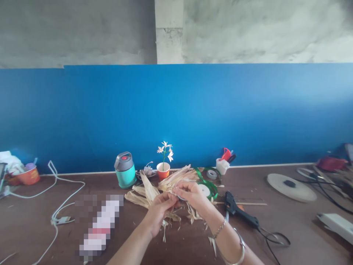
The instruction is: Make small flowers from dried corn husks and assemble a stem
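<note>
Two-handed pinch, L hand (161, 208) & R hand (191, 193) nearly touching, w/ small pale piece (174, 193) between, details unclear. Could tear if tugged hard, prob. thin & dry; could also snag husks (150, 188) beyond L hand, or bump glue gun (235, 208) right of R hand.

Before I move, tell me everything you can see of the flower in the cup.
The flower has a slender green stem and several pale, pointed-petalled blossoms near the top, one drooping at right. It stands nearly upright in a red cup before the blue panel; neither the left hand nor the right hand touches it. Its material is unclear.
</note>
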`<state>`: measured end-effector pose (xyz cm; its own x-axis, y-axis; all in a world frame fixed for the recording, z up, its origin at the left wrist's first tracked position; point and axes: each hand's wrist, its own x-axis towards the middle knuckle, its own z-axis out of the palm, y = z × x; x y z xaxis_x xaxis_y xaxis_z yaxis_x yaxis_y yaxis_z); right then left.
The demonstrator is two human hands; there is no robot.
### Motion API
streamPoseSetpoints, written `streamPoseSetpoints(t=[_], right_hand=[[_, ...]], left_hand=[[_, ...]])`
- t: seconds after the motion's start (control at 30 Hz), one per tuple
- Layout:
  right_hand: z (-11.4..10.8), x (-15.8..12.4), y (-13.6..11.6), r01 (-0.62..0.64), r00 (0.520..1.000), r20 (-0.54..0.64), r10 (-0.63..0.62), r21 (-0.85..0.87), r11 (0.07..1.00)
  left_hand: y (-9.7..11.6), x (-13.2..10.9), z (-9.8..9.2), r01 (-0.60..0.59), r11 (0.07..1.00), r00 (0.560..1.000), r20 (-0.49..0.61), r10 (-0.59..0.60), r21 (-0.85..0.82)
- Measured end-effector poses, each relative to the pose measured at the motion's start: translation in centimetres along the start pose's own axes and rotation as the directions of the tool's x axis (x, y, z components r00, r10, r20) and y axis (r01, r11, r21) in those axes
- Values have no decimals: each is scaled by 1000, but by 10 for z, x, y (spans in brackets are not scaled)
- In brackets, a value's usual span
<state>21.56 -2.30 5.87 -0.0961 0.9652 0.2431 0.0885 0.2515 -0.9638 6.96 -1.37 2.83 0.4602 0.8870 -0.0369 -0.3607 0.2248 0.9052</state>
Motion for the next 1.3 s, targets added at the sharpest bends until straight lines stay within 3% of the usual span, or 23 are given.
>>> streamPoseSetpoints(t=[0.27, 0.6, 0.8, 0.93, 1.07, 1.3], right_hand=[[3, -1, -1, 9, 998, -60, -16, -114, 993], [8, 0, 9, -14, 995, -100, 4, -104, 994], [2, 2, 5, 3, 977, -209, -38, -165, 986], [-5, 3, 4, -20, 979, -204, -17, -178, 984], [-4, 2, 1, 4, 992, -123, -25, -170, 985], [3, 0, -2, -53, 993, -115, 39, -121, 991]], left_hand=[[-2, 1, 0, -85, 988, 995, -48, 92, 131], [-3, 3, -2, -190, 933, 981, 27, 191, 305], [-8, 2, 0, -91, 921, 992, -44, 116, 379], [-11, 3, -3, -95, 949, 993, -34, 110, 301], [-13, 5, -6, -135, 974, 988, -45, 145, 180], [-12, 1, 3, -55, 998, 998, -32, 55, 19]])
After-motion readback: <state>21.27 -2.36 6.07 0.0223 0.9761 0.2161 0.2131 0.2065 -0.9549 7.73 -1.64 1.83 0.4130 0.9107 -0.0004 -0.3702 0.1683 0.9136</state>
